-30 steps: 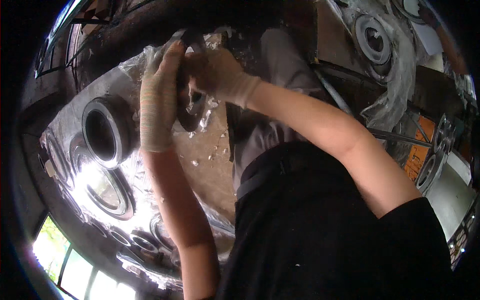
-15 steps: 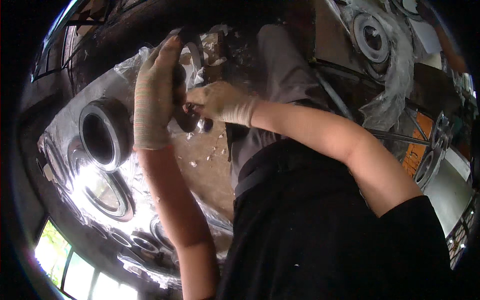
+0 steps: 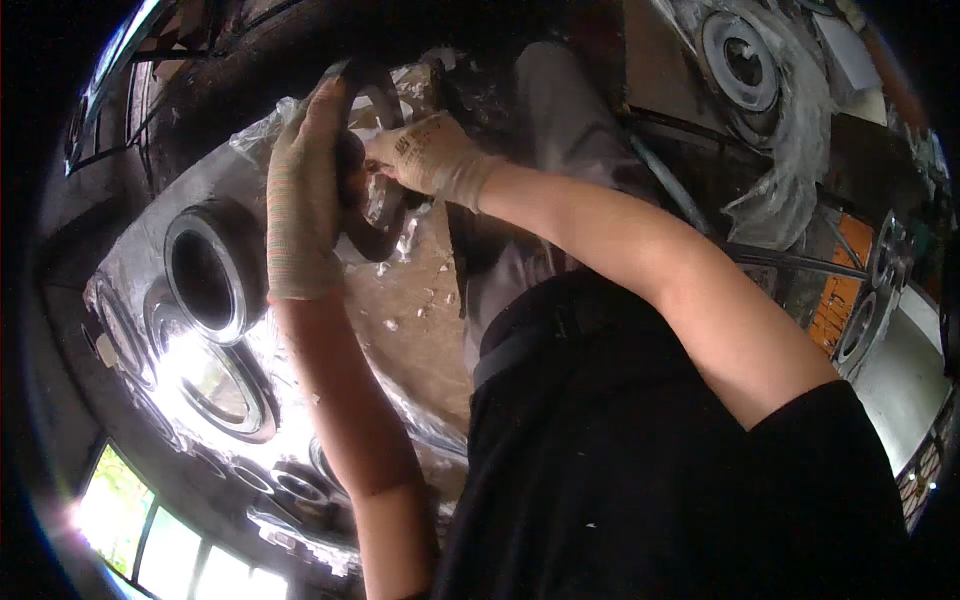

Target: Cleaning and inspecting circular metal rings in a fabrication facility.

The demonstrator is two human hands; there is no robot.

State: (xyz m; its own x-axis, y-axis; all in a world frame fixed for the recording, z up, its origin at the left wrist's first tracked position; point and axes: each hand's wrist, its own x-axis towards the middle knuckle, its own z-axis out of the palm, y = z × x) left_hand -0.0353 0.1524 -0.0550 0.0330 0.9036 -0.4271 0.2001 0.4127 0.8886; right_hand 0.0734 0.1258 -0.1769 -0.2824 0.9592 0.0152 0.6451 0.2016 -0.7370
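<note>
A dark, thick ring [image 3: 376, 244] stands on edge over the near part of the worktable. My left hand [image 3: 303, 205], in a knitted work glove, steadies it from the left, its fingers curled around the ring and partly hidden. My right hand [image 3: 428, 158], also gloved with bare fingertips, is closed in a pinch at the ring's opening. Whatever lies between those fingertips is too small and dark to make out. Pale scraps [image 3: 404, 240] cling near the ring's lower edge. Left of my left forearm lies another black ring [image 3: 240, 270] with a shiny rim.
Several more rings, including a glossy one [image 3: 262, 408], lie on the plastic-covered table at left. Brown sheet [image 3: 410, 350] with white crumbs covers its near side. At right are a grey ring [image 3: 764, 95], crumpled clear plastic [image 3: 775, 215] and an orange panel [image 3: 838, 285].
My right hand has moved up and slightly left along the ring, still pinched. The left hand keeps its place on the ring.
</note>
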